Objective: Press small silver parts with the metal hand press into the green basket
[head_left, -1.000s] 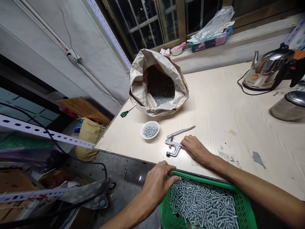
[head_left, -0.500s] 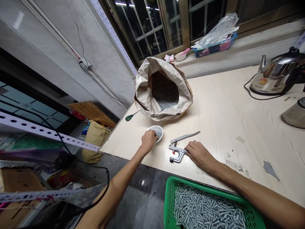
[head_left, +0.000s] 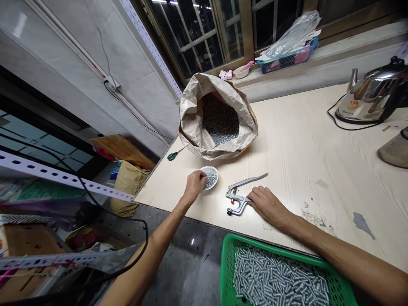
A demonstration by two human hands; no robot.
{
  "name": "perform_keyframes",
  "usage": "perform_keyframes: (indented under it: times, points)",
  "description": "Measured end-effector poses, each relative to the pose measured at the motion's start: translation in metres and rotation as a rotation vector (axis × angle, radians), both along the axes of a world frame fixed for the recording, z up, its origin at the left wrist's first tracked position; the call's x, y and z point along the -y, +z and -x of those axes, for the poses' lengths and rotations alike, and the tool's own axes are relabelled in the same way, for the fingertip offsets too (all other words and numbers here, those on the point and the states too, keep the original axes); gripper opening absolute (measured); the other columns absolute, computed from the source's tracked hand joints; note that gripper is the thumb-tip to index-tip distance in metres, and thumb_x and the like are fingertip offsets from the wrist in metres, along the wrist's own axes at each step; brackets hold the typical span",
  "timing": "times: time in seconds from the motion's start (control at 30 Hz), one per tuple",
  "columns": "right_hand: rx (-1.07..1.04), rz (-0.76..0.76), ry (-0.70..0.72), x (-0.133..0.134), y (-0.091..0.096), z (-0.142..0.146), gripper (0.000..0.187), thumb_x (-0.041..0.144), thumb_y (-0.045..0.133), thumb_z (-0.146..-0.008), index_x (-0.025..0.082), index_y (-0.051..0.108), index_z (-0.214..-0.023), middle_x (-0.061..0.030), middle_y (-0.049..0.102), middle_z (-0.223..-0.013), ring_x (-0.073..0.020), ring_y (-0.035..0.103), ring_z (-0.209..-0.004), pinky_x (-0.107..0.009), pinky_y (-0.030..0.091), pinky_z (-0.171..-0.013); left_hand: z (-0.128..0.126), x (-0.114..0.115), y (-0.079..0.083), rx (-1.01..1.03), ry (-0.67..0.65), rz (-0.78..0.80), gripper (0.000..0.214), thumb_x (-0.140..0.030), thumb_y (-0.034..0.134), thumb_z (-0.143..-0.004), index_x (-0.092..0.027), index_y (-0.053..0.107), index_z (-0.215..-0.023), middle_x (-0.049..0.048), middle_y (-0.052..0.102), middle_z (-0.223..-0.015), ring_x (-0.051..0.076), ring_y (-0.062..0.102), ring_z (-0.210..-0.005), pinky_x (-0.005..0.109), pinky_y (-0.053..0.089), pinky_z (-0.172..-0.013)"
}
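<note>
At the left rim of a small white bowl of tiny metal parts, my left hand has its fingers pinched together; whatever they hold is too small to make out. My right hand is closed around one handle of grey snap-fastener pliers, which lie on the table with jaws apart and the other handle spread away. Behind the bowl stands an open paper-lined sack, partly filled with small metal pieces.
A green basket of metal screw-like pieces sits below the table's front edge. Green-handled scissors lie left of the sack. A steel kettle with a cord stands at the right. On the sill is a blue basket.
My left hand has shifted slightly left, from over the bowl to its rim, so more of the contents shows. My right hand and the pliers stay in place.
</note>
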State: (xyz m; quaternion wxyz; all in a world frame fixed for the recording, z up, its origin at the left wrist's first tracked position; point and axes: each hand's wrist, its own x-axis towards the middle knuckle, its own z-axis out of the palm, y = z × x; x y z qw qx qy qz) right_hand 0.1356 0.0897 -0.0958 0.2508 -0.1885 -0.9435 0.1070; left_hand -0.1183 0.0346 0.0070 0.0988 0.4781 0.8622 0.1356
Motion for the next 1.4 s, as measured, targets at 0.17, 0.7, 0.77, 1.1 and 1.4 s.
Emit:
perform_keyframes:
  times: [0.17, 0.7, 0.77, 1.1, 1.4]
  points:
    - [0.027, -0.023, -0.014, 0.000, 0.002, 0.000, 0.014, 0.022, 0.045, -0.094, 0.018, 0.055, -0.085, -0.0051, 0.056, -0.084, -0.0196, 0.045, -0.077, -0.032, 0.030, -0.068, -0.045, 0.024, 0.010, 0.267, -0.090, -0.076, 0.023, -0.022, 0.050, -0.081, -0.016, 0.068, -0.093, 0.0056, 0.071, -0.087, 0.015, 0.063, -0.066, 0.026, 0.050, -0.065]
    - [0.061, -0.298, 0.036, 0.003, 0.022, -0.013, 0.026, 0.012, 0.032, -0.097, 0.017, 0.055, -0.086, -0.0019, 0.056, -0.076, -0.0157, 0.043, -0.066, -0.032, 0.025, -0.064, -0.083, 0.061, -0.033, 0.902, 0.173, -0.140, 0.038, -0.044, 0.073, -0.057, -0.011, 0.066, -0.073, 0.0011, 0.062, -0.062, 0.010, 0.051, -0.057, 0.023, 0.039, -0.058]
    - [0.023, -0.327, 0.030, 0.004, 0.020, -0.012, 0.027, 0.011, 0.032, -0.097, 0.017, 0.055, -0.085, -0.0014, 0.055, -0.074, -0.0154, 0.042, -0.065, -0.032, 0.024, -0.063, -0.084, 0.059, -0.033, 0.888, 0.175, -0.107, 0.040, -0.046, 0.074, -0.054, -0.011, 0.065, -0.070, 0.0002, 0.060, -0.060, 0.009, 0.047, -0.055, 0.023, 0.035, -0.055]
    - [0.035, -0.247, 0.045, 0.007, 0.011, -0.010, 0.020, 0.012, 0.037, -0.095, 0.017, 0.054, -0.084, -0.0020, 0.054, -0.077, -0.0167, 0.041, -0.070, -0.032, 0.026, -0.066, -0.072, 0.048, -0.032, 0.831, 0.078, 0.194, 0.036, -0.046, 0.072, -0.052, -0.013, 0.060, -0.058, -0.0048, 0.047, -0.046, 0.006, 0.036, -0.045, 0.022, 0.027, -0.048]
    - [0.107, -0.098, 0.065, 0.006, 0.011, -0.009, 0.012, 0.022, 0.047, -0.094, 0.018, 0.053, -0.085, -0.0027, 0.055, -0.084, -0.0186, 0.041, -0.078, -0.032, 0.026, -0.069, -0.072, 0.039, -0.023, 0.896, 0.182, 0.461, 0.025, -0.033, 0.076, -0.052, -0.014, 0.060, -0.058, -0.0037, 0.053, -0.043, 0.007, 0.044, -0.043, 0.023, 0.035, -0.050]
